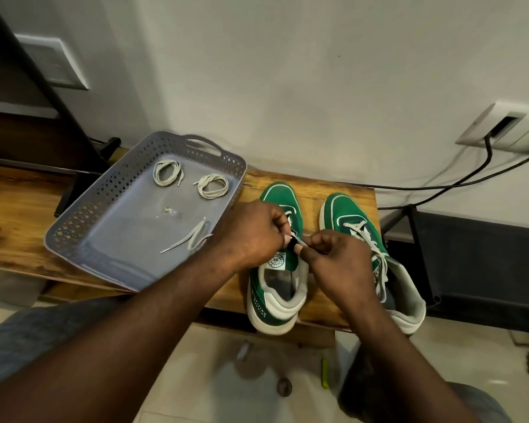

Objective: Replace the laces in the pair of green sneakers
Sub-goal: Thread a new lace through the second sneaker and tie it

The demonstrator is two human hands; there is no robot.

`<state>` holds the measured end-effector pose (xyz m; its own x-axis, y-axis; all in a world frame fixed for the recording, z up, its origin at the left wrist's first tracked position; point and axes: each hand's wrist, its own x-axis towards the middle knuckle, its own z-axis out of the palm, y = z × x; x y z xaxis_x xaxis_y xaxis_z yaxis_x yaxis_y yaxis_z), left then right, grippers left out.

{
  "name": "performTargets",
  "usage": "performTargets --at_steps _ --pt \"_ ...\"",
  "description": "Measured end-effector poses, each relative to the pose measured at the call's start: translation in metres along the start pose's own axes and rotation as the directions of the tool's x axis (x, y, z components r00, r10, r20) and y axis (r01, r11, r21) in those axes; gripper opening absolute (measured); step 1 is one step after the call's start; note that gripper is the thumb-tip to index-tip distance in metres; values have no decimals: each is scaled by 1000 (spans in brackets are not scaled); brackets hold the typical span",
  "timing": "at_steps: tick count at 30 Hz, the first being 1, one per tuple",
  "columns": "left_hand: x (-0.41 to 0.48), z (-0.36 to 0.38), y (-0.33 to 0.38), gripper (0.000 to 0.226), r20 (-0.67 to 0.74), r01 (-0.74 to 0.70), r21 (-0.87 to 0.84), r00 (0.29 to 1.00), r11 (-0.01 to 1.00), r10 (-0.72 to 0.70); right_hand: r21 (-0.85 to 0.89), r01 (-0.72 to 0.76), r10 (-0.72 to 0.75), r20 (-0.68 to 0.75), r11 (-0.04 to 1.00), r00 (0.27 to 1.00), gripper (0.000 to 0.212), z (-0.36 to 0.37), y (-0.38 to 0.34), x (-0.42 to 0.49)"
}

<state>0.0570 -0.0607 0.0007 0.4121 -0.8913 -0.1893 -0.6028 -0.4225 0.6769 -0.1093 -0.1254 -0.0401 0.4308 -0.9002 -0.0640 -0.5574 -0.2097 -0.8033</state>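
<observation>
Two green sneakers with white soles stand toes away from me on a wooden bench [19, 215]. Over the tongue of the left sneaker [275, 279], my left hand [251, 233] and my right hand [336, 254] meet, both with curled fingers pinching a white lace at the eyelets. The lace itself is mostly hidden by my fingers. The right sneaker [364, 236] is laced with a white lace [376, 254] whose ends hang loose. In the grey tray [83, 221] to the left lie two coiled white laces [167, 172] [213, 186] and one loose lace [193, 238].
The tray overhangs the bench's front edge. A dark stand [471, 264] sits right of the bench. Black cables [458, 184] run from a wall socket [507, 126] behind the sneakers. My knees are below the bench, over a tiled floor.
</observation>
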Motion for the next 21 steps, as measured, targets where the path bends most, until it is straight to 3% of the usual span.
performTargets --at_steps 5,9,15,21 --pt "-1 18 -1 27 -21 -47 36 999 998 48 284 -217 189 124 934 974 15 0 8 6" --pt "-3 31 -1 32 -104 -44 -12 994 999 43 424 -290 223 201 858 954 15 -4 7 4" --pt "-6 38 3 32 -189 -24 3 982 1000 24 431 -281 197 229 858 953 13 -7 7 2" --pt "-13 43 4 41 -261 -81 117 959 990 110 260 -123 87 147 958 985 8 -6 7 -4"
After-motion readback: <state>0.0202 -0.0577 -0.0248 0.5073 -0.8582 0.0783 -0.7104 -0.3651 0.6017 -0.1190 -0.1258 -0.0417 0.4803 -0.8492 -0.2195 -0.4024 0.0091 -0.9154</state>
